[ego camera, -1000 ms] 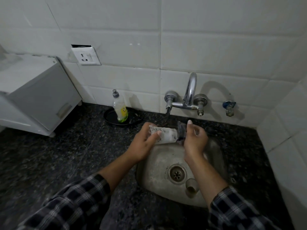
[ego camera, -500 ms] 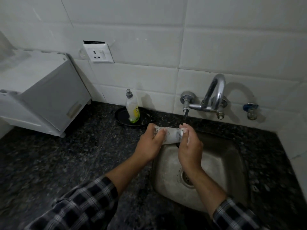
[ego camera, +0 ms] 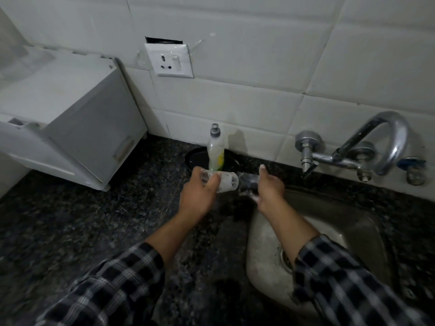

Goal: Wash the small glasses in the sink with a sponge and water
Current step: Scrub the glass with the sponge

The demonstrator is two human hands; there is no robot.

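My left hand (ego camera: 197, 194) grips a small clear glass (ego camera: 226, 182) lying sideways, soapy, its mouth facing right, above the counter just left of the sink (ego camera: 266, 243). My right hand (ego camera: 268, 187) holds a dark sponge (ego camera: 248, 181) just right of the glass mouth, a small gap between them. The steel tap (ego camera: 376, 147) is on the wall at the right; no water stream is visible. My right forearm hides part of the sink drain.
A dish soap bottle (ego camera: 216, 151) stands in a black dish (ego camera: 195, 158) by the wall behind my hands. A white appliance (ego camera: 70, 114) fills the left counter. A wall socket (ego camera: 169, 60) sits above. Dark granite counter (ego camera: 94, 220) surrounds the sink.
Both hands have shifted left, away from under the tap. The sponge has come out of the glass, leaving a small gap. The view has swung left.
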